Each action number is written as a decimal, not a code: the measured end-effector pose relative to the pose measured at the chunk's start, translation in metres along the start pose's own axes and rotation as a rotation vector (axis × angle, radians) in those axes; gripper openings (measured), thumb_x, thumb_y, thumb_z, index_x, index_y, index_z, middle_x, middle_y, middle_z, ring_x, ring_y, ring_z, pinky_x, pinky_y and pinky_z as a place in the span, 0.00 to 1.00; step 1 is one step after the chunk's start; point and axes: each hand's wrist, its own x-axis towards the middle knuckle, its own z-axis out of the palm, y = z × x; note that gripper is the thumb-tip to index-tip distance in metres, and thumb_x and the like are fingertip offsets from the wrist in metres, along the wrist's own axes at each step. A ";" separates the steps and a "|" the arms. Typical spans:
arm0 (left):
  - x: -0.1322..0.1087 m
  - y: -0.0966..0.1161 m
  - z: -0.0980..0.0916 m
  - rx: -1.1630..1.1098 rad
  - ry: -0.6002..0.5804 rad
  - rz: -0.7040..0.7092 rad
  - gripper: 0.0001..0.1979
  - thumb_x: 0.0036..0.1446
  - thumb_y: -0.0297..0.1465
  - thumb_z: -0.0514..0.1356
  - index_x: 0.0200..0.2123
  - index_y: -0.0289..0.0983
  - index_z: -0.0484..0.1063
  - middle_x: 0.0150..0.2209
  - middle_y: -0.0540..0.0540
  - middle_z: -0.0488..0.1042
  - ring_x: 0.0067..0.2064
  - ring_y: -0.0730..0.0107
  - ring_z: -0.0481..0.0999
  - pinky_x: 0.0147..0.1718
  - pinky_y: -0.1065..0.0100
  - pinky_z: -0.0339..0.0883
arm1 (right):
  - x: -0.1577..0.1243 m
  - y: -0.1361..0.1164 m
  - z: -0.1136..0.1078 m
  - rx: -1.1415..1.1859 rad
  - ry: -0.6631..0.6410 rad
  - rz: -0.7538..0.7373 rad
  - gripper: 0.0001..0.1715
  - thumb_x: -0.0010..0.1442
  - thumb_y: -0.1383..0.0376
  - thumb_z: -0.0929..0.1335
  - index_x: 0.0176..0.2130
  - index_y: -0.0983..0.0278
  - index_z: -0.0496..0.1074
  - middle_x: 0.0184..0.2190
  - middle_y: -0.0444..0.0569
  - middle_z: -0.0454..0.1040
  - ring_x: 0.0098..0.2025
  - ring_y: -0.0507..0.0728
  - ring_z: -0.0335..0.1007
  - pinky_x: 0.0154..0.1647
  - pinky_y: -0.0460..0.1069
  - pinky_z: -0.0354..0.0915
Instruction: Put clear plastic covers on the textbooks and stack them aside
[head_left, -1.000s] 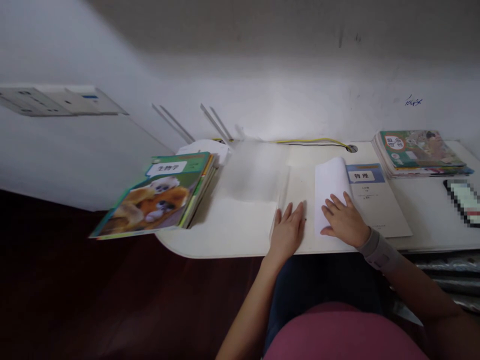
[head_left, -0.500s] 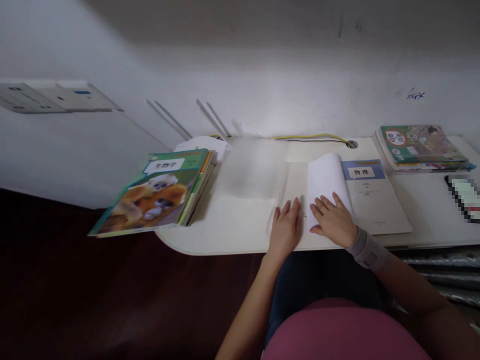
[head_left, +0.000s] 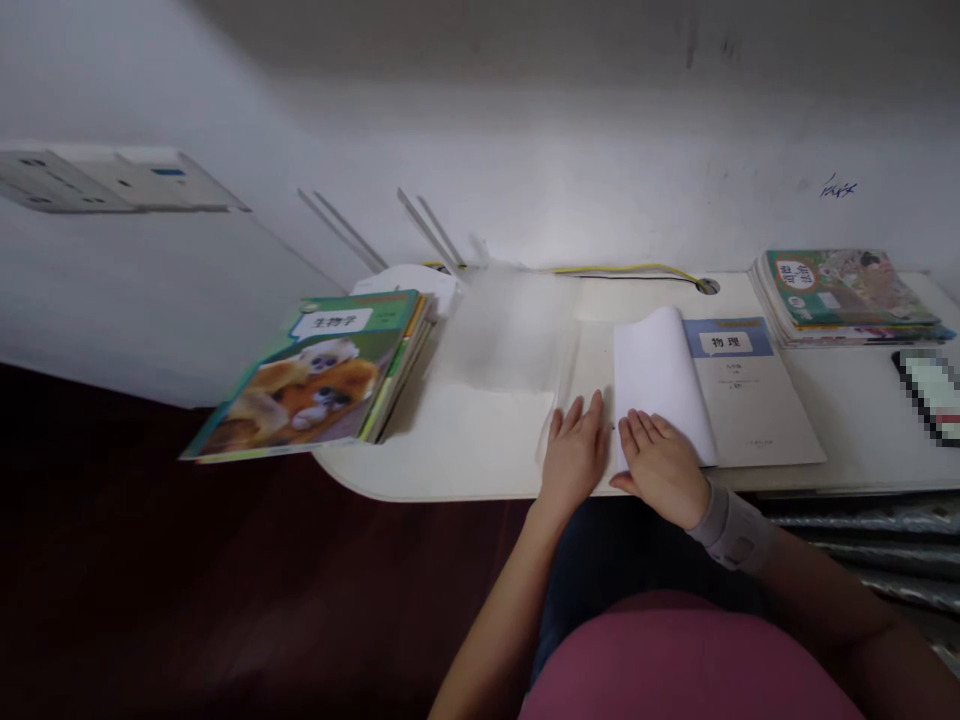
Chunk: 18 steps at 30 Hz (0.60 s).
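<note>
Our right hand (head_left: pixel 660 470) spread on a curling white sheet (head_left: pixel 656 385) beside the physics textbook (head_left: pixel 750 395)

The sheet lies just left of the textbook, its lower edge under our right hand's fingers, and an even, flat press with the whole palm suits it best (no pinching, or the paper creases). Our left hand (head_left: pixel 576 460), also spread and pinching nothing, rests farther left of the textbook, just beside the sheet, at the edge of a clear plastic cover (head_left: pixel 502 330).
</note>
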 end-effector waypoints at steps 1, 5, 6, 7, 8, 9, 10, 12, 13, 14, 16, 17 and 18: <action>0.000 0.000 0.000 0.001 0.001 -0.003 0.25 0.62 0.31 0.46 0.63 0.35 0.51 0.59 0.40 0.65 0.62 0.55 0.58 0.59 0.48 0.49 | -0.001 -0.003 0.001 0.004 0.011 -0.001 0.44 0.55 0.51 0.68 0.56 0.83 0.62 0.55 0.72 0.64 0.58 0.68 0.60 0.59 0.58 0.55; 0.000 0.001 -0.001 0.008 -0.004 0.002 0.27 0.62 0.32 0.46 0.63 0.34 0.50 0.58 0.39 0.65 0.62 0.54 0.58 0.59 0.47 0.50 | -0.005 -0.011 0.001 0.035 0.045 -0.025 0.46 0.54 0.49 0.68 0.56 0.82 0.62 0.55 0.72 0.64 0.58 0.68 0.62 0.59 0.58 0.56; -0.001 0.001 -0.002 0.015 -0.012 0.010 0.27 0.62 0.32 0.47 0.64 0.34 0.49 0.58 0.39 0.65 0.63 0.54 0.57 0.59 0.47 0.49 | -0.006 -0.012 0.000 0.048 0.044 -0.032 0.45 0.54 0.49 0.68 0.56 0.82 0.61 0.54 0.73 0.65 0.57 0.68 0.62 0.58 0.58 0.57; -0.001 0.002 -0.003 0.024 -0.022 0.018 0.28 0.61 0.33 0.47 0.64 0.33 0.49 0.59 0.39 0.64 0.63 0.53 0.56 0.59 0.47 0.48 | -0.006 -0.011 -0.001 0.064 0.038 -0.040 0.45 0.55 0.49 0.68 0.56 0.82 0.61 0.54 0.73 0.65 0.57 0.67 0.63 0.58 0.58 0.57; -0.002 0.002 -0.004 0.035 -0.036 0.027 0.29 0.61 0.33 0.48 0.64 0.32 0.49 0.59 0.39 0.64 0.63 0.52 0.55 0.60 0.47 0.47 | -0.006 -0.009 -0.002 0.083 0.030 -0.051 0.45 0.55 0.49 0.68 0.57 0.83 0.60 0.54 0.74 0.65 0.57 0.67 0.63 0.58 0.57 0.58; -0.002 0.003 -0.005 0.046 -0.050 0.036 0.30 0.60 0.34 0.49 0.64 0.32 0.49 0.60 0.39 0.63 0.64 0.51 0.54 0.60 0.47 0.46 | -0.006 -0.007 -0.003 0.106 0.020 -0.068 0.45 0.56 0.50 0.68 0.57 0.83 0.58 0.54 0.74 0.65 0.57 0.67 0.63 0.57 0.57 0.58; -0.003 0.004 -0.006 0.057 -0.067 0.047 0.31 0.59 0.35 0.51 0.64 0.32 0.48 0.60 0.38 0.62 0.64 0.50 0.52 0.60 0.46 0.45 | -0.006 -0.003 -0.004 0.132 0.009 -0.089 0.45 0.56 0.51 0.68 0.58 0.83 0.57 0.54 0.75 0.65 0.57 0.67 0.63 0.57 0.57 0.59; -0.003 0.004 -0.007 0.076 -0.094 0.065 0.34 0.57 0.38 0.53 0.64 0.33 0.48 0.62 0.38 0.59 0.65 0.47 0.50 0.60 0.44 0.44 | -0.004 0.005 -0.006 0.185 -0.006 -0.132 0.47 0.56 0.50 0.67 0.59 0.82 0.54 0.55 0.75 0.63 0.58 0.67 0.61 0.56 0.58 0.60; -0.004 0.005 -0.007 0.082 -0.102 0.072 0.35 0.57 0.40 0.54 0.64 0.33 0.48 0.62 0.38 0.59 0.65 0.47 0.49 0.60 0.43 0.44 | -0.003 0.009 -0.007 0.203 -0.014 -0.153 0.47 0.57 0.50 0.67 0.60 0.82 0.52 0.56 0.76 0.61 0.59 0.67 0.60 0.56 0.58 0.60; -0.004 0.005 -0.008 0.087 -0.107 0.075 0.36 0.56 0.41 0.54 0.64 0.33 0.48 0.62 0.38 0.58 0.65 0.46 0.49 0.60 0.43 0.43 | -0.001 0.013 -0.007 0.213 -0.024 -0.175 0.48 0.57 0.50 0.66 0.60 0.82 0.52 0.57 0.76 0.60 0.59 0.68 0.59 0.55 0.58 0.61; -0.004 0.004 -0.007 0.091 -0.109 0.077 0.36 0.57 0.43 0.53 0.64 0.33 0.48 0.63 0.38 0.58 0.65 0.46 0.49 0.60 0.43 0.43 | 0.004 0.022 -0.008 0.213 -0.049 -0.222 0.46 0.58 0.50 0.65 0.60 0.82 0.52 0.58 0.75 0.59 0.59 0.67 0.59 0.55 0.57 0.61; -0.003 0.004 -0.007 0.092 -0.108 0.078 0.36 0.57 0.43 0.53 0.64 0.33 0.48 0.63 0.38 0.58 0.65 0.46 0.49 0.60 0.43 0.43 | 0.008 0.027 -0.008 0.202 -0.063 -0.242 0.44 0.59 0.51 0.64 0.60 0.81 0.53 0.57 0.73 0.60 0.59 0.66 0.60 0.55 0.57 0.61; -0.003 0.004 -0.006 0.092 -0.107 0.078 0.36 0.57 0.43 0.53 0.64 0.32 0.48 0.63 0.38 0.58 0.65 0.46 0.49 0.60 0.43 0.42 | 0.012 0.032 -0.009 0.181 -0.073 -0.252 0.40 0.60 0.53 0.64 0.59 0.80 0.54 0.57 0.71 0.61 0.58 0.65 0.61 0.56 0.56 0.61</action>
